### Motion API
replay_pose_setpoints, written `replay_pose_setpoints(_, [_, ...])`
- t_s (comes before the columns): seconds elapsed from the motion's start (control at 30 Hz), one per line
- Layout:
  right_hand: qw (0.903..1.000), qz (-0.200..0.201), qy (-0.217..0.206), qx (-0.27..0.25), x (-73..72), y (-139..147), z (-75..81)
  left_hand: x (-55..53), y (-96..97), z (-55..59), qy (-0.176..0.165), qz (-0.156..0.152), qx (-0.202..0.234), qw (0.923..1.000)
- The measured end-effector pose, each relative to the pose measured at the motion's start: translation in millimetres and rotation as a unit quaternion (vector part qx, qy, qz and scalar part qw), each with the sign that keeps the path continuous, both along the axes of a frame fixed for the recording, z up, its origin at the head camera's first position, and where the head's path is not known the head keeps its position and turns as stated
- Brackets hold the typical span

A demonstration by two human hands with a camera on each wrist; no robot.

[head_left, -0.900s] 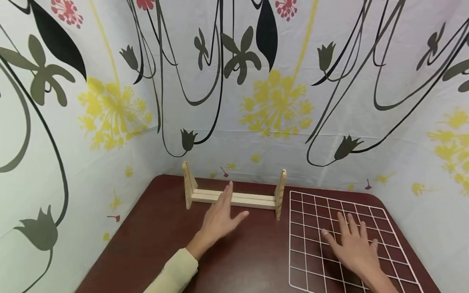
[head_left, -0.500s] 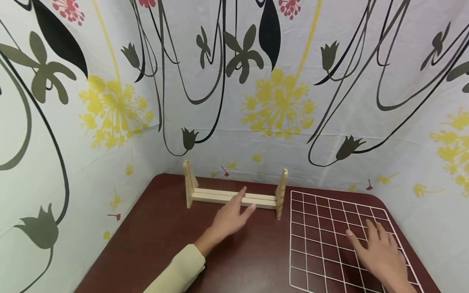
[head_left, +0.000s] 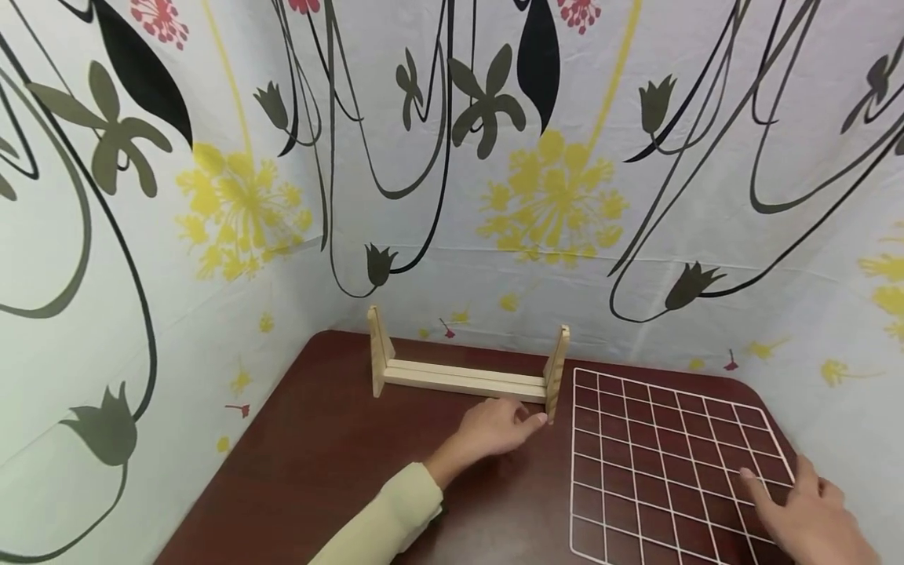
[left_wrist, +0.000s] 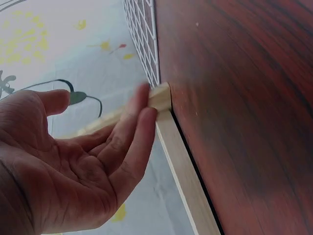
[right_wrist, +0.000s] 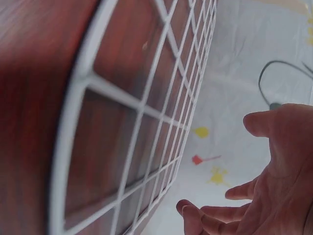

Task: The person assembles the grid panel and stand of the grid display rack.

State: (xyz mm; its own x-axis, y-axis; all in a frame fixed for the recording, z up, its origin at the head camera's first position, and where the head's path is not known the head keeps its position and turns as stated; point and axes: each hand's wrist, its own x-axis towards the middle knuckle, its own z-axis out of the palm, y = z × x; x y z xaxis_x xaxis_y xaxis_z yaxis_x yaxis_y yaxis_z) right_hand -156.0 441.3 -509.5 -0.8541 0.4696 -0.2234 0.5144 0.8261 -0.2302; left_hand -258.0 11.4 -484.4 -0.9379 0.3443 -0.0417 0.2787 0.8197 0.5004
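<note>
Rightward since the earlier frames go a person's 2 hands: the left hand (head_left: 494, 428) from in front of the middle of a wooden stand (head_left: 466, 378) to its right end; the right hand (head_left: 812, 514) from over a white wire grid (right_wrist: 142, 105) to the grid's right edge. Bent loosely, the left fingers (left_wrist: 139, 152) sit close together by the foot of the right upright (head_left: 556, 373), the thumb (left_wrist: 54, 101) well apart, pinching nothing; whether the fingertips touch the wood, the pictures cannot tell. On the right hand, thumb and fingers (right_wrist: 225, 213) are spread apart, the fingers partly bent; contact with the wire cannot be told. Stand and grid keep their places on a dark red-brown bench (head_left: 318, 424); the stand rests upright near the far edge, 1 crossbar between 2 side pieces; the grid lies flat just beside it, to the right. Flower-printed cloth (head_left: 452, 275) hangs behind; a pale sleeve (head_left: 395, 506) covers the left forearm.
</note>
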Motion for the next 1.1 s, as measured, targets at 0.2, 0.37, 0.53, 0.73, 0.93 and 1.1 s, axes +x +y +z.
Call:
replay_pose_setpoints(0.2, [0.9980, -0.058, -0.027, 0.006, 9.5, 17.8, -8.6, -3.3, 22.2, -1.9, -0.036, -0.030, -0.016, 0.9988])
replay_pose_setpoints(0.37, [0.9957, -0.077, -0.050, 0.009, 10.7, 29.0, -11.8, -5.0, 39.7, -1.0, -0.068, -0.042, -0.030, 0.9963])
replay_pose_setpoints(0.53, [0.9956, -0.070, -0.054, 0.031, 10.2, 32.9, -14.7, -4.8, 56.2, -1.8, -0.095, -0.041, -0.040, 0.9938])
replay_pose_setpoints(0.73, [0.9970, -0.050, -0.048, 0.035, 8.6, 32.0, -17.6, -3.1, 67.3, -5.3, -0.098, -0.031, -0.080, 0.9915])
replay_pose_setpoints(0.93, [0.9960, -0.035, -0.069, 0.045, 6.9, 35.1, -21.4, -0.4, 78.9, -12.2, -0.060, -0.038, -0.126, 0.9895])
replay_pose_setpoints(1.1, [0.9955, -0.007, -0.079, 0.052, 8.6, 41.5, -22.8, 1.0, 96.1, -17.8, 0.002, -0.043, -0.198, 0.9793])
